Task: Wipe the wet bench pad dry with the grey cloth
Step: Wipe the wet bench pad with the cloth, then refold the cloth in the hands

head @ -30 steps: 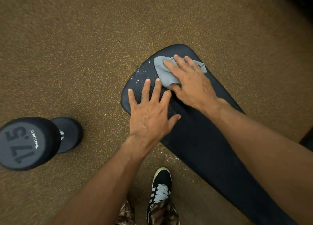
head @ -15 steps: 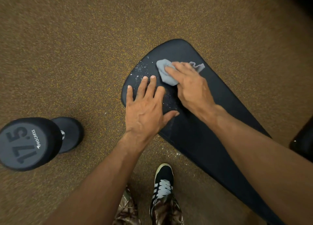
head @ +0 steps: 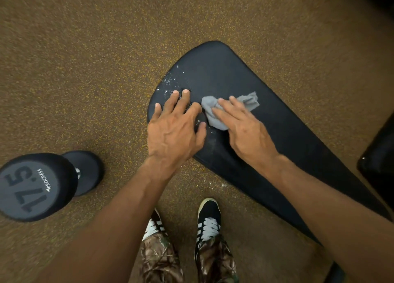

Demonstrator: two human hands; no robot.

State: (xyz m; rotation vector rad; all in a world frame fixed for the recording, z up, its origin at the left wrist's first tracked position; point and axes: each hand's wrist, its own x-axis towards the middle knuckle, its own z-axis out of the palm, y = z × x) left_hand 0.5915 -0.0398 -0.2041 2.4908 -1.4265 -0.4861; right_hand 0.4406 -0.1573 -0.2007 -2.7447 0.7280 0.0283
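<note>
The black bench pad is lying at a slant across the brown speckled floor, with its rounded end pointing away from the person. The grey cloth is sitting bunched on the pad near that end, just right of the left hand.

The right hand is pressing down on the cloth. Its fingers are lying nearly straight and slightly apart over the crumpled fabric, and one loose corner is sticking out to the right. The right thumb is hidden from view, so whether it is pinching the cloth from underneath cannot be told.

The left hand is resting flat on the near-left edge of the pad, fingers spread and straight, holding nothing, with the thumb reaching toward the cloth.

Small water droplets are glinting on the pad's left edge, just beyond the left fingertips. More pale specks are showing between the two hands.

A dumbbell marked 17.5 is standing on the floor well to the left. Two black shoes with white laces are showing at the bottom, below camouflage trousers. A dark, blurred object is showing at the right edge.
</note>
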